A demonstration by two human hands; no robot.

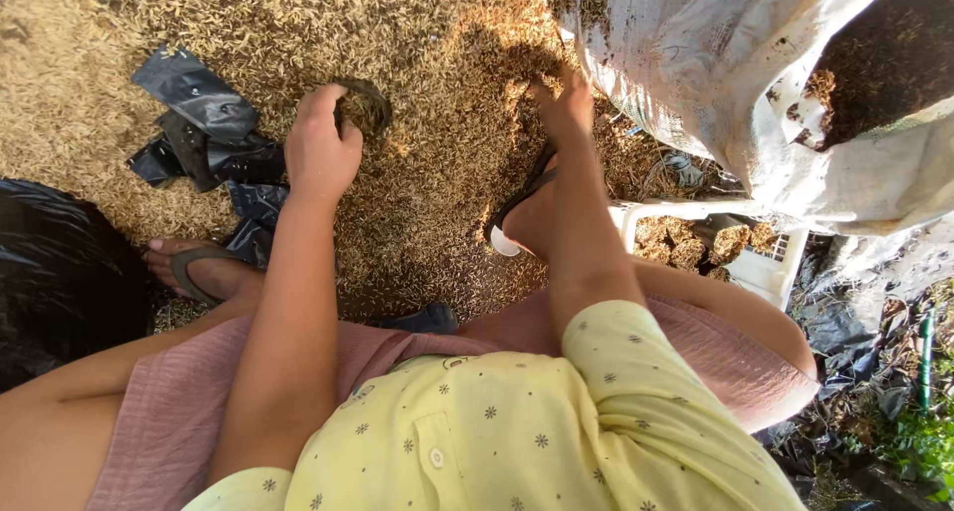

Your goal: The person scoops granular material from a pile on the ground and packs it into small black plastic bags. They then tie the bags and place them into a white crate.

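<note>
I squat over a wide heap of golden rice husk (427,193). My left hand (320,151) grips the rim of a small round black planting bag (364,105) that holds some husk and rests on the heap. My right hand (564,101) reaches forward with its fingers spread and its tips pushed into the husk, close to the edge of a white woven sack (696,64). Whether it holds any husk is hidden.
The white sack holds dark soil (884,64) at the upper right. Below it, a white plastic crate (770,267) holds several filled bags. Loose black plastic pieces (199,113) lie at the left, a big black bag (50,272) beside them. My sandalled feet (199,267) rest on the husk.
</note>
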